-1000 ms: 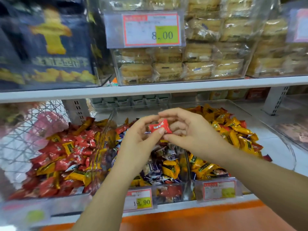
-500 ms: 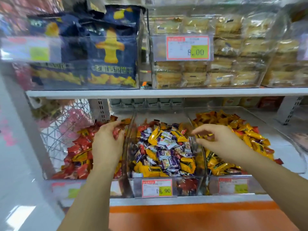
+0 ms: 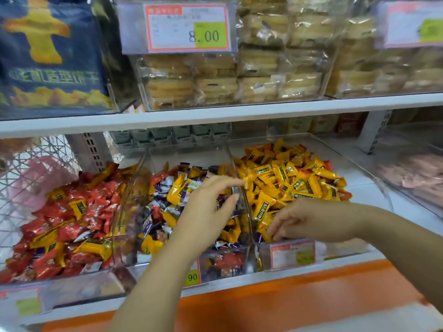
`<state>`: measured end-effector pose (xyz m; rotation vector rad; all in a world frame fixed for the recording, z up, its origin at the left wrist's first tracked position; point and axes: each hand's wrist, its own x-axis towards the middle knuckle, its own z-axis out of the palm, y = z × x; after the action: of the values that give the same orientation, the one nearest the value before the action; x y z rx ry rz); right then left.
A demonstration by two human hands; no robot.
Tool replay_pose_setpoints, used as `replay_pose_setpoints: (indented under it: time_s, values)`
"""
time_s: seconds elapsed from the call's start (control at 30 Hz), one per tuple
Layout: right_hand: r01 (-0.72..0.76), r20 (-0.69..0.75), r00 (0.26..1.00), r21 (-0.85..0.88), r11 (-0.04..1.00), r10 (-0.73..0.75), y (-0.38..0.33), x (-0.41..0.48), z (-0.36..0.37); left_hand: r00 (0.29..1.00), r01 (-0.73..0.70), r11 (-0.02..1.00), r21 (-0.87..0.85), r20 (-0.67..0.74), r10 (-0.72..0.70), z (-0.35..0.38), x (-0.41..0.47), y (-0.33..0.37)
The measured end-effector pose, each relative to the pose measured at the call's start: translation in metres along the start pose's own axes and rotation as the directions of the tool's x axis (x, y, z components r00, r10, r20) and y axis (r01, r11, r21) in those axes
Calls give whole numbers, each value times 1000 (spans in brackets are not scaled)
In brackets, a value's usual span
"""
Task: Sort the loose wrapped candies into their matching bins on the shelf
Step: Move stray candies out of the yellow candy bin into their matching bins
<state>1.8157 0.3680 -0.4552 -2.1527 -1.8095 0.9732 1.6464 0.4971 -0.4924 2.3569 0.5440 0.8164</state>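
Three clear bins stand side by side on the lower shelf. The left bin [image 3: 60,291] holds mostly red candies [image 3: 64,226] with a few yellow ones mixed in. The middle bin [image 3: 143,164] holds a mix of purple-white, yellow and red candies [image 3: 167,207]. The right bin [image 3: 347,164] holds yellow candies [image 3: 287,180]. My left hand [image 3: 206,212] hovers over the middle bin with fingers relaxed and nothing in it. My right hand [image 3: 304,221] reaches down into the front of the right bin, fingertips among the yellow candies; whether they pinch one is hidden.
Price tags hang on the bin fronts [image 3: 292,255]. The upper shelf [image 3: 239,111] carries clear boxes of wrapped pastries [image 3: 239,75] and dark blue biscuit bags [image 3: 48,63]. A wire basket [image 3: 28,178] stands at the left. An orange strip [image 3: 287,295] runs below the shelf edge.
The red candy held between both hands went into the left bin. My left hand then moved right, over the middle bin. My right hand dropped to the front of the right bin.
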Motion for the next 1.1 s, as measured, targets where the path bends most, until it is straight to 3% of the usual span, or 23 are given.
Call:
replay_pose_setpoints:
  time_s: [0.37,0.5,0.73,1.1]
  values:
    - [102,-85,991,-2,995,-101,12,38,-12,1000,8,997,-75,6,-8,14,7,-5]
    - [159,-35,986,-70,985,-162,6,39,-5,1000,16,996,-93,-8,-16,16,7,-6]
    - [208,-126,966,-139,968,-225,6,42,10,999,21,995,-100,-24,-24,18,4,-6]
    - [267,-135,950,-118,957,-282,2,40,10,999,36,994,-99,-28,-38,20,4,-1]
